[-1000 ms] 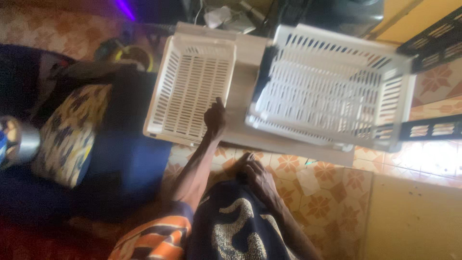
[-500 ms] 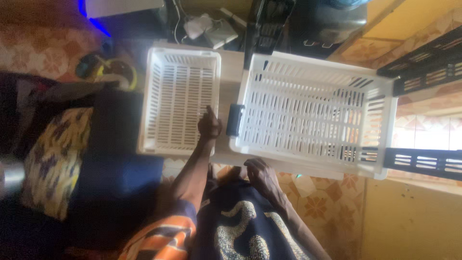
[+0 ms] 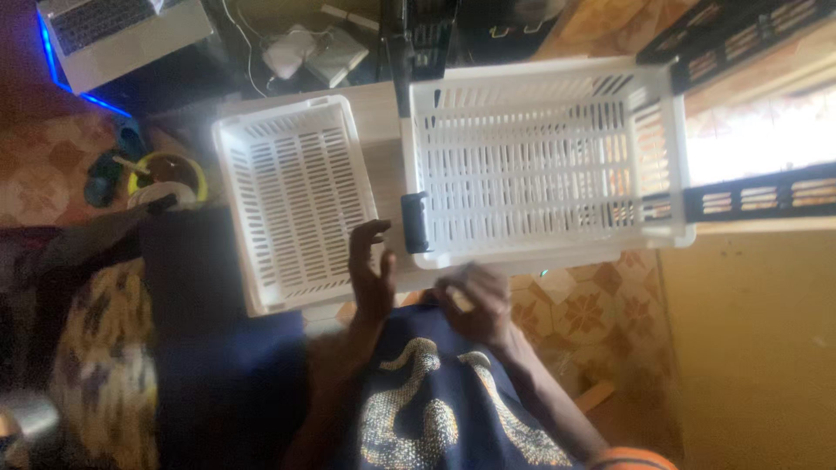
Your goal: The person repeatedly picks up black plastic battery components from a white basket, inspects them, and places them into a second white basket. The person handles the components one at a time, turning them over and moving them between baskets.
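Fingers spread and holding nothing, the left hand (image 3: 373, 271) lies against the near corner of the small white slotted basket (image 3: 296, 202), while the right hand (image 3: 475, 300), loosely curled and blurred, grip unclear, sits just below the larger white crate (image 3: 540, 157) beside that basket.

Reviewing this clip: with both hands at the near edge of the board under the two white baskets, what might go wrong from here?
1. The large white basket appears to overhang the wooden board on the right, so a nudge may tip it.
2. The left hand sits at the small white basket rim, by the black handle; fingers might get pinched between the baskets.
3. The right hand is blurred; its grip is unclear.
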